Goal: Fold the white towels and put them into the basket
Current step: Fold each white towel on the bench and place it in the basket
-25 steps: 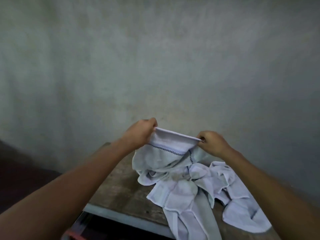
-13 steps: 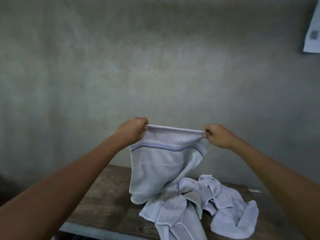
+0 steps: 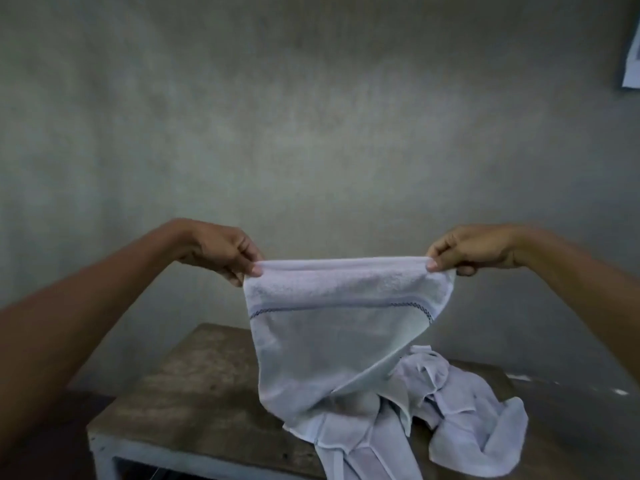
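Note:
A white towel [image 3: 332, 327] with a thin dark stitched stripe hangs stretched in the air above the table. My left hand [image 3: 221, 249] pinches its top left corner and my right hand [image 3: 471, 249] pinches its top right corner. Its lower end droops onto a heap of other white towels [image 3: 464, 420] crumpled on the table's right half, one of them hanging over the front edge. No basket is in view.
The worn wooden table [image 3: 194, 403] with a pale front rail stands against a grey plaster wall [image 3: 311, 116]. Its left half is bare wood. A sheet of paper [image 3: 632, 64] is fixed to the wall at the upper right.
Both hands have risen and spread apart, lifting the towel off the heap and pulling its top edge taut. The view has tilted up.

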The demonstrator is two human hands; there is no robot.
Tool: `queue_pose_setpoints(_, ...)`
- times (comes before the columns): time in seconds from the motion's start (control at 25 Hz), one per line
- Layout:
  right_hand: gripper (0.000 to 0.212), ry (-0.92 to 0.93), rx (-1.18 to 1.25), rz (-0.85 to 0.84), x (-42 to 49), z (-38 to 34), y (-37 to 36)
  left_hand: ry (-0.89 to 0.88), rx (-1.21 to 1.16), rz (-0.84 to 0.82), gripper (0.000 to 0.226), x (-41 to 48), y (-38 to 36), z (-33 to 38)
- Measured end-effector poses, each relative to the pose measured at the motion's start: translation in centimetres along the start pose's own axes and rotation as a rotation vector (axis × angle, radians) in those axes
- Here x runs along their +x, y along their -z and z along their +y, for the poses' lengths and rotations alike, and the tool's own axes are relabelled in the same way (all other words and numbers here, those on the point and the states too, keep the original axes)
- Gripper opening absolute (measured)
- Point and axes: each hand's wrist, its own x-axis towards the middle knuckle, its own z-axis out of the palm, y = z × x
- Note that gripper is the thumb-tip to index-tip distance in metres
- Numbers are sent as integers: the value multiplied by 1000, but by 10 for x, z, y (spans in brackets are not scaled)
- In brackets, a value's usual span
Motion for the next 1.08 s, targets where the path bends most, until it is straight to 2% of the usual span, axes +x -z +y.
queue_pose_setpoints(0.04, 12, -18, 7, -46, 6, 3, 1, 21, 11, -17, 11, 5, 3, -6)
queue_pose_setpoints(0.2, 6, -116, -45, -26, 56, 9, -19, 0, 428, 209, 9, 46, -1, -31)
queue_pose_setpoints(0.28, 10, -97, -23, 85, 77, 4, -17, 15, 307, 319, 11, 64, 2, -37)
queue_pose_setpoints(0.36, 11, 59, -120, 450, 86, -12, 13, -47, 124, 558, 13, 67, 30, -16)
queue_pose_setpoints(0.44, 7, 227, -200, 884, 79, -47, 57, -231, 72, 899, 10, 62, 79, 28)
queue_pose_setpoints(0.52, 8, 341, -95, 1062, 58, -82, 94, -386, 3, 1062, 15, 43, 117, 79)
queue_pose_setpoints(0.6, 8, 361, -87, 1073, 38, -99, 110, -456, 3, 1100, 19, 28, 133, 106)
queue_pose_setpoints(0.88, 4, 345, -163, 982, -1, -104, 97, -373, 134, 1074, 15, -4, 110, 100)
queue_pose_setpoints(0.96, 4, 376, -143, 1005, -4, -106, 96, -381, 65, 1070, 14, -8, 107, 100)
queue_pose_setpoints(1.08, 4, 388, -127, 1034, -2, -111, 96, -414, -214, 1014, 12, -9, 106, 102)
